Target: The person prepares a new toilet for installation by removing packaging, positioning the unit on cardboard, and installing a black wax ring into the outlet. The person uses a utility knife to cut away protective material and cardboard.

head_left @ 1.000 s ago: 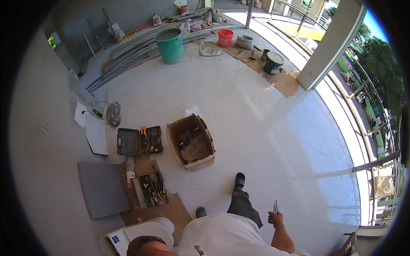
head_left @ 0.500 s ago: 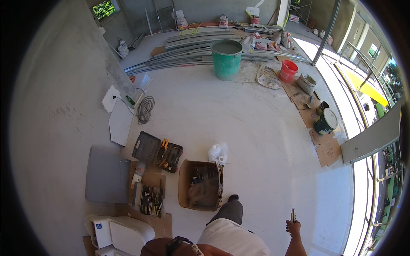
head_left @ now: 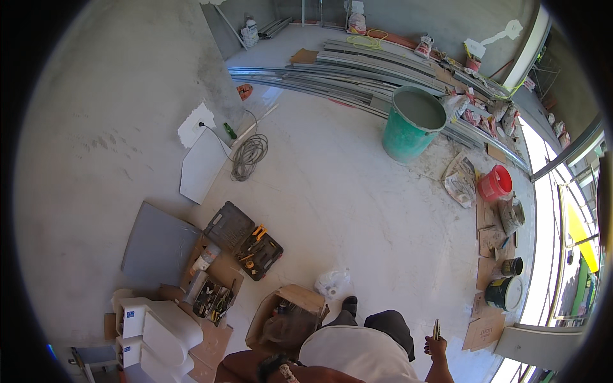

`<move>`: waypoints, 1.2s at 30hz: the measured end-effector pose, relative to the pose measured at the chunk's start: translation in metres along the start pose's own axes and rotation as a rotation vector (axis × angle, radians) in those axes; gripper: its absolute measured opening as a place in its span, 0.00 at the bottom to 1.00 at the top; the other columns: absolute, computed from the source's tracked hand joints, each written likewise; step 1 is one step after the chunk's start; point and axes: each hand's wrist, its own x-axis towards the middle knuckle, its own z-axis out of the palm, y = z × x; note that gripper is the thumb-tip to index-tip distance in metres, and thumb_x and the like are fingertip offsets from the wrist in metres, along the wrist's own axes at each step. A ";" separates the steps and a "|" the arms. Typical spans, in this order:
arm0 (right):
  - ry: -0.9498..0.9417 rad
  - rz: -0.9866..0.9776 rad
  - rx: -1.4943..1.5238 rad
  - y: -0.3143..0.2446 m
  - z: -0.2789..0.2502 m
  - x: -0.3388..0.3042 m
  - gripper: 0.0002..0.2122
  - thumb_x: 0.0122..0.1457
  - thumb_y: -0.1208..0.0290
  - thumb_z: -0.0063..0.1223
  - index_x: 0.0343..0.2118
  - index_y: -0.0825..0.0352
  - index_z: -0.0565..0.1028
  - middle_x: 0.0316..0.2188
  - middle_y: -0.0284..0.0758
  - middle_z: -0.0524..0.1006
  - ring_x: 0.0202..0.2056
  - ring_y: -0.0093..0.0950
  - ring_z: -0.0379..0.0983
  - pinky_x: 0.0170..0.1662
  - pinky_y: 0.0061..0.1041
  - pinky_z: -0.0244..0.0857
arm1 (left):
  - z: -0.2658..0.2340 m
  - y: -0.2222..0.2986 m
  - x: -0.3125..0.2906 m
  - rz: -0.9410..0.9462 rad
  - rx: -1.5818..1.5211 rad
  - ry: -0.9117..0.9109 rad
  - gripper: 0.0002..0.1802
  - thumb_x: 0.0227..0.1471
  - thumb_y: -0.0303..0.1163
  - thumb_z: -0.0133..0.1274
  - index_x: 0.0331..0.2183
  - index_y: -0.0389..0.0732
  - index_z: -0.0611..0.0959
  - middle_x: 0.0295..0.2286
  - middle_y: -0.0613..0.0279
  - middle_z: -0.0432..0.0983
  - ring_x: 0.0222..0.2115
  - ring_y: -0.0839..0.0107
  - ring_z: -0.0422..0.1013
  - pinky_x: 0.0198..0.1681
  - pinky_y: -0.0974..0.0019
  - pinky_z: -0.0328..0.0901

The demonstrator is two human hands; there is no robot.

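My right hand (head_left: 436, 348) is raised at the lower right, its fingers closed round a slim, upright metallic tool (head_left: 437, 328) too small to name exactly. My left forearm lies across my body at the lower edge, with a dark watch (head_left: 271, 367) and a beaded bracelet (head_left: 289, 373) on the wrist. Only part of my left hand (head_left: 325, 375) shows past them; its fingers are hidden. Just ahead of that arm stands an open cardboard box (head_left: 305, 296) with dark items and clear plastic inside. A crumpled clear plastic bag (head_left: 334, 285) rests beside the box, near my shoe (head_left: 349, 304).
Left of the box are an open tool case (head_left: 228, 225), a tray of hand tools (head_left: 212, 300) and white toilets (head_left: 167, 338). Coiled cable (head_left: 249, 157) lies by the wall. Farther off are a green tub (head_left: 405, 137), metal profiles (head_left: 357, 67), a red bucket (head_left: 495, 183) and paint pails (head_left: 503, 293).
The view has turned right and moved forward, so the tub and box sit differently in it. One foot has stepped ahead. My right hand still holds the slim tool.
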 end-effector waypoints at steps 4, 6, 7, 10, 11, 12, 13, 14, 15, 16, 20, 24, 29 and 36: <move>-0.070 -0.058 -0.060 -0.134 0.019 0.071 0.10 0.58 0.71 0.66 0.34 0.67 0.74 0.22 0.36 0.77 0.17 0.29 0.74 0.19 0.31 0.72 | -0.074 -0.019 0.068 0.086 0.249 0.360 0.52 0.57 0.64 0.55 0.68 0.38 0.60 0.56 0.33 0.70 0.48 0.44 0.78 0.49 0.48 0.75; -0.113 -0.053 -0.130 -0.197 0.035 0.112 0.10 0.57 0.71 0.66 0.33 0.67 0.74 0.21 0.36 0.76 0.17 0.29 0.74 0.19 0.32 0.72 | -0.104 -0.036 0.097 0.143 0.391 0.665 0.56 0.52 0.69 0.58 0.70 0.49 0.58 0.60 0.40 0.68 0.47 0.49 0.78 0.48 0.52 0.75; -0.131 -0.033 -0.160 -0.234 0.045 0.138 0.10 0.57 0.72 0.67 0.33 0.68 0.73 0.21 0.36 0.76 0.17 0.29 0.74 0.19 0.32 0.72 | -0.140 -0.048 0.103 0.150 0.436 0.721 0.59 0.51 0.71 0.57 0.71 0.51 0.52 0.63 0.42 0.64 0.49 0.49 0.77 0.49 0.52 0.75; -0.163 -0.007 -0.222 -0.357 0.073 0.213 0.11 0.55 0.73 0.70 0.31 0.68 0.74 0.18 0.36 0.76 0.16 0.30 0.74 0.19 0.33 0.72 | -0.295 -0.098 0.087 0.127 0.521 0.848 0.66 0.54 0.74 0.52 0.73 0.48 0.38 0.69 0.43 0.53 0.53 0.47 0.75 0.52 0.51 0.74; -0.168 0.002 -0.251 -0.398 0.085 0.230 0.11 0.55 0.73 0.70 0.29 0.68 0.74 0.18 0.36 0.76 0.16 0.30 0.74 0.19 0.34 0.72 | -0.354 -0.125 0.070 0.099 0.523 1.025 0.64 0.56 0.74 0.49 0.73 0.44 0.41 0.69 0.44 0.55 0.53 0.48 0.75 0.52 0.51 0.74; -0.126 0.040 -0.354 -0.449 0.100 0.247 0.12 0.52 0.72 0.72 0.26 0.68 0.75 0.19 0.37 0.77 0.17 0.29 0.75 0.19 0.32 0.71 | -0.409 -0.156 0.048 0.029 0.475 1.166 0.61 0.58 0.72 0.50 0.73 0.42 0.44 0.67 0.45 0.57 0.54 0.49 0.74 0.52 0.51 0.73; -0.134 0.010 -0.418 -0.501 0.118 0.262 0.12 0.52 0.71 0.73 0.26 0.69 0.76 0.20 0.38 0.79 0.18 0.30 0.77 0.20 0.32 0.73 | -0.447 -0.190 0.018 -0.062 0.391 1.394 0.59 0.59 0.70 0.50 0.72 0.40 0.47 0.66 0.45 0.60 0.55 0.49 0.73 0.52 0.51 0.72; -0.170 -0.063 -0.471 -0.559 0.137 0.275 0.12 0.51 0.70 0.73 0.25 0.69 0.77 0.20 0.38 0.79 0.18 0.29 0.77 0.20 0.30 0.73 | -0.478 -0.229 -0.014 -0.154 0.135 1.698 0.56 0.60 0.68 0.51 0.71 0.39 0.51 0.62 0.47 0.65 0.53 0.51 0.74 0.52 0.53 0.72; -0.163 -0.134 -0.536 -0.621 0.161 0.284 0.13 0.50 0.69 0.75 0.25 0.69 0.77 0.19 0.37 0.79 0.18 0.27 0.77 0.20 0.29 0.73 | -0.496 -0.269 -0.046 -0.222 -0.112 2.006 0.52 0.57 0.68 0.54 0.66 0.39 0.59 0.57 0.47 0.70 0.52 0.55 0.75 0.52 0.52 0.72; -0.183 -0.264 -0.554 -0.684 0.186 0.289 0.13 0.48 0.68 0.75 0.25 0.68 0.78 0.18 0.35 0.80 0.18 0.24 0.77 0.21 0.27 0.72 | -0.498 -0.305 -0.080 -0.210 -0.462 2.196 0.52 0.61 0.65 0.51 0.69 0.38 0.54 0.55 0.49 0.72 0.49 0.54 0.75 0.49 0.58 0.71; -0.218 -0.731 -0.602 -0.923 0.302 0.275 0.19 0.50 0.56 0.71 0.29 0.69 0.79 0.19 0.36 0.81 0.21 0.29 0.79 0.30 0.33 0.74 | -0.437 -0.393 -0.172 -0.987 -0.755 2.424 0.39 0.62 0.58 0.54 0.60 0.36 0.69 0.41 0.47 0.80 0.38 0.53 0.77 0.43 0.54 0.74; -0.302 -0.962 -0.463 -1.074 0.411 0.253 0.20 0.49 0.56 0.73 0.31 0.69 0.79 0.21 0.36 0.82 0.22 0.30 0.79 0.29 0.32 0.72 | -0.498 -0.383 -0.172 -1.262 -0.686 2.386 0.36 0.62 0.56 0.54 0.59 0.37 0.71 0.40 0.48 0.81 0.37 0.54 0.78 0.41 0.54 0.73; -0.412 -0.615 -0.530 -1.168 0.517 0.268 0.17 0.50 0.62 0.76 0.29 0.69 0.78 0.21 0.37 0.80 0.20 0.27 0.77 0.24 0.29 0.71 | -0.731 -0.309 -0.087 -1.202 -0.478 2.297 0.33 0.62 0.54 0.55 0.57 0.38 0.74 0.39 0.50 0.81 0.35 0.56 0.78 0.40 0.54 0.73; -0.376 -0.214 -0.266 -1.299 0.607 0.304 0.15 0.52 0.66 0.75 0.27 0.68 0.76 0.21 0.37 0.77 0.18 0.28 0.74 0.21 0.29 0.69 | -1.215 -0.115 0.133 -0.752 0.340 1.823 0.18 0.62 0.41 0.58 0.47 0.39 0.81 0.28 0.67 0.79 0.27 0.79 0.74 0.26 0.75 0.64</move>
